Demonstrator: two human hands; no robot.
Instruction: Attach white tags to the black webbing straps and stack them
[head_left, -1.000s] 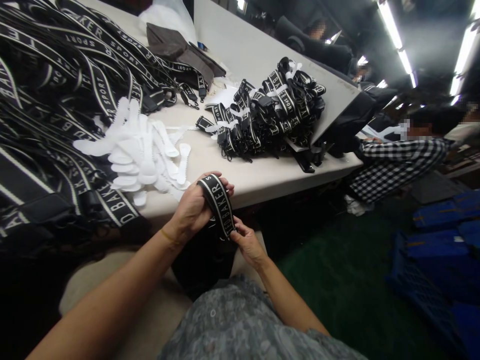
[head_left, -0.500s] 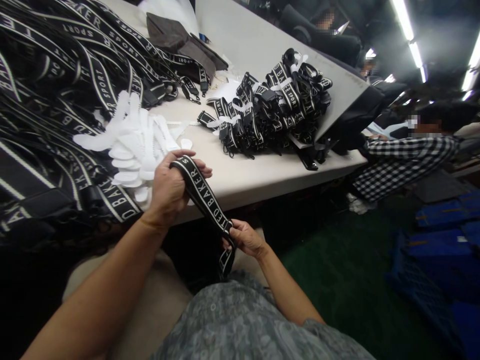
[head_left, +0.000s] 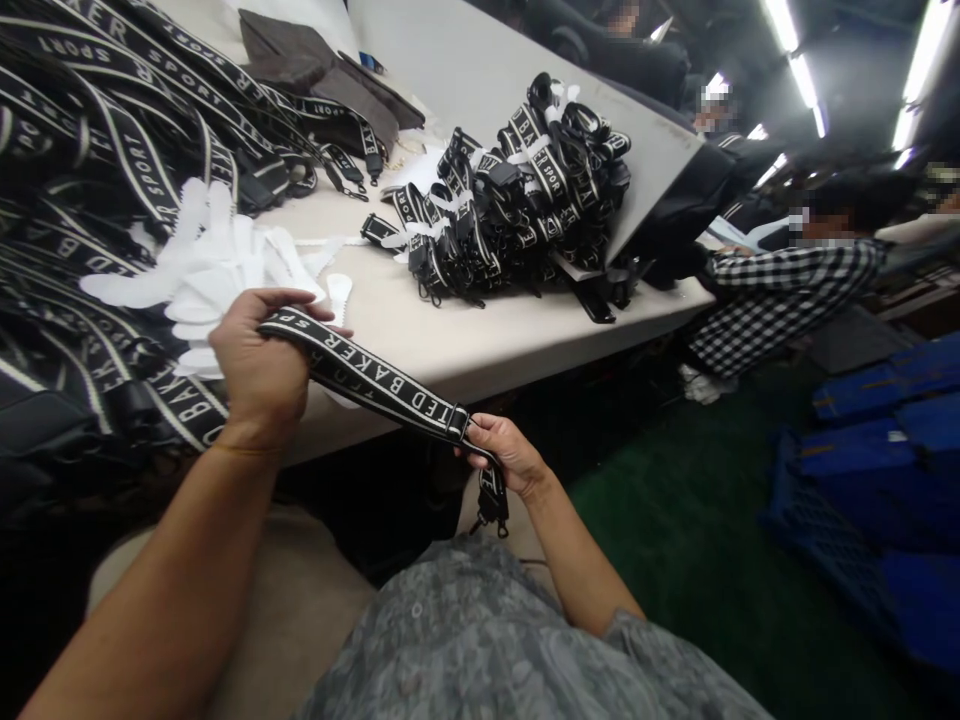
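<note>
A black webbing strap (head_left: 382,382) with white lettering and white edge lines stretches between my two hands, in front of the table edge. My left hand (head_left: 262,355) grips one end, the strap looped round inside its curled fingers. At the other end my right hand (head_left: 504,450) pinches the strap beside its black slider buckle (head_left: 457,422). Below the right hand hangs a short tail with metal snap hooks (head_left: 491,520). White paper or plastic strips (head_left: 217,270) lie in a loose heap just behind my left hand.
A big pile of loose straps (head_left: 112,130) covers the table's left. Bundled straps with white bands (head_left: 517,200) stand further right on the pale table (head_left: 442,345). A person in a checked shirt (head_left: 780,300) sits beyond. Blue crates (head_left: 847,450) are on the floor at right.
My left hand has moved left, pulling the strap longer and flatter between my hands. My right hand has shifted slightly right, and the hooks now show below it. The view has turned a little.
</note>
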